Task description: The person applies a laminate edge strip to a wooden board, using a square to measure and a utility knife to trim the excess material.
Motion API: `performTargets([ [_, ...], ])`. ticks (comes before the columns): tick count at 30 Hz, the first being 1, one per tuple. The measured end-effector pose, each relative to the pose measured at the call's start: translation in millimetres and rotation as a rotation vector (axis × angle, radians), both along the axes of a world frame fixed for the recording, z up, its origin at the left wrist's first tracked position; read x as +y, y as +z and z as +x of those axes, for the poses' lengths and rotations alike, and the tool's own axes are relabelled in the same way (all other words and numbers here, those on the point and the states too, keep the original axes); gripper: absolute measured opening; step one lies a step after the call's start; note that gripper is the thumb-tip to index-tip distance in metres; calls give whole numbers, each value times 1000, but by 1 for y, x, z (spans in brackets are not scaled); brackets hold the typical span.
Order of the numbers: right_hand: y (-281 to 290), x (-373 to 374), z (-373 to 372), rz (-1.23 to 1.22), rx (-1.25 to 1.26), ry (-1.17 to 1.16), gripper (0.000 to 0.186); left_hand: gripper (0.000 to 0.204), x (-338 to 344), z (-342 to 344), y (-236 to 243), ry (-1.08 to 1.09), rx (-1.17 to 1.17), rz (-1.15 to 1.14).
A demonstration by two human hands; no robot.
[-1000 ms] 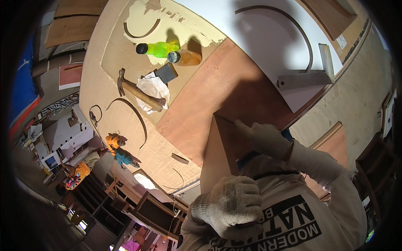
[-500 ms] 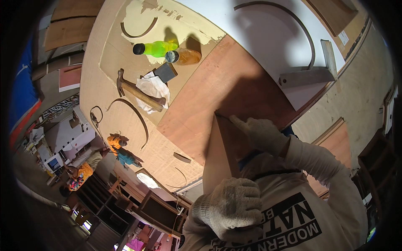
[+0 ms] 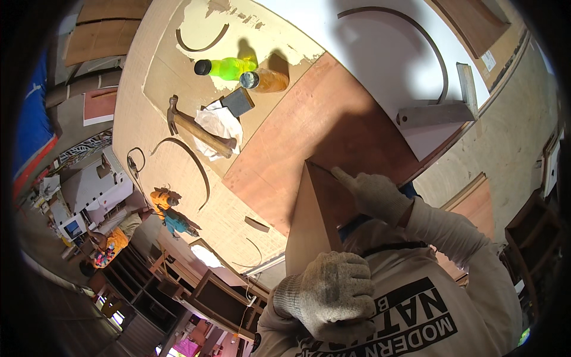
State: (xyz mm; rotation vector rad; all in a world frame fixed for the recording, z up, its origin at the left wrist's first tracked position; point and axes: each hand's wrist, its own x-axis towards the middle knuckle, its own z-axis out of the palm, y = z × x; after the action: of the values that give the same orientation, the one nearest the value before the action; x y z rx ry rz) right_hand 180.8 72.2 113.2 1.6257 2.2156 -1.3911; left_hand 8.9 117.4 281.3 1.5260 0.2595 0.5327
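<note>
A long brown wooden piece [image 3: 310, 223] with a sharp far corner stands in front of me, its near end running behind my left hand. My left hand [image 3: 330, 294], in a grey knit glove, is closed at that near end with its fingers curled; their tips are partly hidden. On the right, my gloved right hand [image 3: 377, 193] has its index finger stretched out toward the piece's far upper edge, the other fingers bent. Nothing shows in this hand. Beneath the far corner lies a reddish plywood sheet [image 3: 279, 134], partly in shadow.
On the worktable [image 3: 128, 107] lie a hammer [image 3: 199, 131] over white cloth, a dark block [image 3: 238, 102], a green bottle [image 3: 229, 68], an amber bottle [image 3: 267, 80] and an orange-and-teal power tool [image 3: 172, 217]. Curved strips [image 3: 202, 163] and a square [image 3: 437, 113] lie around. A person [image 3: 113, 247] is far left.
My right index fingertip has drawn slightly right, away from the wooden piece's edge. My left hand stays at its near end. The view has shifted a little.
</note>
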Motion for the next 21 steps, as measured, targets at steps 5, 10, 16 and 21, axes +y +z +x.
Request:
performTargets([
  [5,4,-2,-7,10,34,-56,71,27,-2,-2,1,2,20,-21],
  [10,1,1,-14,3,28,-52,71,27,4,-3,5,-10,23,-19],
  [16,-15,6,-6,108,71,-30,67,22,5,-5,1,-32,27,31],
  [21,-5,10,-16,17,-12,-40,67,19,1,-3,1,-16,19,19],
])
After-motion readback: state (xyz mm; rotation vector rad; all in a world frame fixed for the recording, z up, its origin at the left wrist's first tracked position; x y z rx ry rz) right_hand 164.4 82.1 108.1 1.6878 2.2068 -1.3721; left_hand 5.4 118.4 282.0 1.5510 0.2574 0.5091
